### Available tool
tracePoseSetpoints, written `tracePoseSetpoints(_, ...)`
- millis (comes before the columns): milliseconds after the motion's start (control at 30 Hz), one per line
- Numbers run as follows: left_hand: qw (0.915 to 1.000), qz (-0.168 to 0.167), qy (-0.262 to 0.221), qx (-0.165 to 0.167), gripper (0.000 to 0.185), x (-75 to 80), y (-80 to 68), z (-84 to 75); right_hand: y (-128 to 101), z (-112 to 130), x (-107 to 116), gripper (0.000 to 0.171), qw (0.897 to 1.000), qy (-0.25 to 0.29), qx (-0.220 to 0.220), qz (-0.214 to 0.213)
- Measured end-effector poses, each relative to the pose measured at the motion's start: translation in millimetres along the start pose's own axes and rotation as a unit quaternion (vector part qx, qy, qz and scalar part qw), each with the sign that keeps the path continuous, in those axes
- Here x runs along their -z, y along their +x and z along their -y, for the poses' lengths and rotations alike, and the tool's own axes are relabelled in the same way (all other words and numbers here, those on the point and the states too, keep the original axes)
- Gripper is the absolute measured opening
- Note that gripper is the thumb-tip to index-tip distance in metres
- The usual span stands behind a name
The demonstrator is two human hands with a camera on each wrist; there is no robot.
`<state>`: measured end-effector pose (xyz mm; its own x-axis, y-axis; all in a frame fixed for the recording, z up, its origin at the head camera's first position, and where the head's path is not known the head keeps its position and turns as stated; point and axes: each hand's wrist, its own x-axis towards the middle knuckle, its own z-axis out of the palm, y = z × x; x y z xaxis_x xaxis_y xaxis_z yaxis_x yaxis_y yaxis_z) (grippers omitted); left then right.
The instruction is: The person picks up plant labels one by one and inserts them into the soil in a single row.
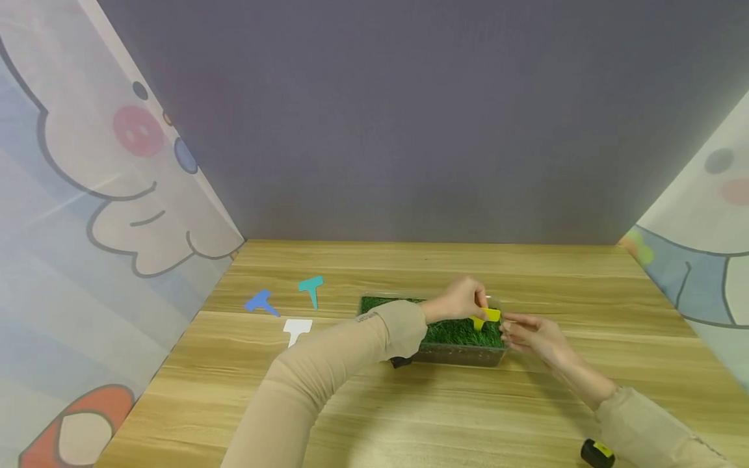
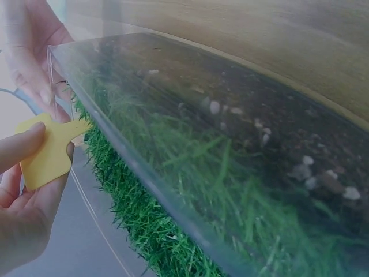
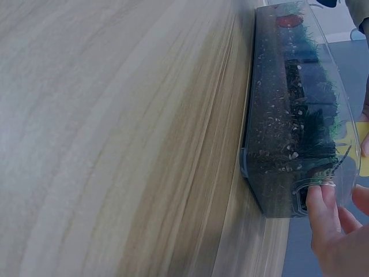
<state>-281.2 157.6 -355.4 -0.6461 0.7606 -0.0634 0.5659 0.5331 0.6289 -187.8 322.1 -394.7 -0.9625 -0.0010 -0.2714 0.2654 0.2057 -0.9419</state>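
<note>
My left hand (image 1: 462, 299) pinches a yellow T-shaped plant label (image 1: 491, 315) by its wide head, between thumb and fingers. In the left wrist view the narrow stem of the yellow label (image 2: 49, 153) points into the green grass (image 2: 132, 202) at the right end of a clear plastic planter box (image 1: 462, 355). Dark soil with white specks shows through the wall of the box (image 3: 271, 115). At the right end of the box, my right hand (image 1: 541, 338) touches the end wall with its fingertips (image 3: 323, 202), fingers fairly straight.
On the wooden table (image 1: 468, 416), left of the box, lie a blue label (image 1: 261, 302), a teal label (image 1: 312, 289) and a white label (image 1: 297, 328). A small black object with a yellow patch (image 1: 597, 453) is by the right sleeve. A grey panel (image 1: 433, 130) stands behind.
</note>
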Motion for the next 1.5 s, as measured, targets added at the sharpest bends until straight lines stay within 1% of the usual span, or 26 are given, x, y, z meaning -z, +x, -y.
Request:
tracePoseSetpoints(133,1.0000,-0.004,-0.006,0.003,0.010,-2.0,1.3,1.4,-1,0,0,0.056,1.000,-0.001,-0.001,0.000)
tracePoseSetpoints(200,1.0000,-0.003,0.000,0.001,0.011,-2.9,2.1,1.5,-1,1,1,0.056,1.000,-0.002,0.000,0.001)
tracePoseSetpoints(367,0.9998,0.015,0.006,-0.012,0.012,-0.3,3.7,1.0,-2,1,1,0.057,1.000,-0.002,0.001,0.005)
tracePoseSetpoints(467,0.9992,0.036,-0.011,-0.011,0.016,6.1,4.7,1.1,-1,1,1,0.056,1.000,-0.002,0.004,0.008)
tracePoseSetpoints(567,0.9977,0.058,-0.033,-0.011,0.021,15.9,4.3,1.1,0,1,1,0.055,1.000,0.001,0.005,0.009)
tracePoseSetpoints(700,0.9965,0.078,-0.029,-0.013,0.024,29.7,1.7,3.7,1,1,1,0.055,1.000,0.013,0.003,0.009)
tracePoseSetpoints(800,0.9965,0.082,-0.005,-0.015,0.023,39.6,-3.0,6.9,1,0,0,0.056,1.000,0.019,0.002,0.010)
tracePoseSetpoints(933,0.9964,0.084,-0.002,-0.013,0.021,51.7,-13.5,10.5,0,1,0,0.056,1.000,0.020,0.001,0.008)
tracePoseSetpoints(1067,0.9965,0.083,-0.004,0.003,0.019,61.4,-24.4,15.8,0,1,0,0.056,1.000,0.016,0.000,0.005)
tracePoseSetpoints(1133,0.9967,0.081,-0.001,0.006,0.018,65.2,-28.5,20.0,0,1,0,0.056,1.000,0.016,0.000,0.005)
tracePoseSetpoints(1300,0.9973,0.072,-0.013,-0.009,0.019,72.3,-37.4,32.5,0,1,0,0.055,1.000,0.015,0.000,0.005)
tracePoseSetpoints(1500,0.9981,0.055,-0.010,-0.026,0.020,82.7,-48.6,45.6,0,1,1,0.056,1.000,0.019,0.000,0.008)
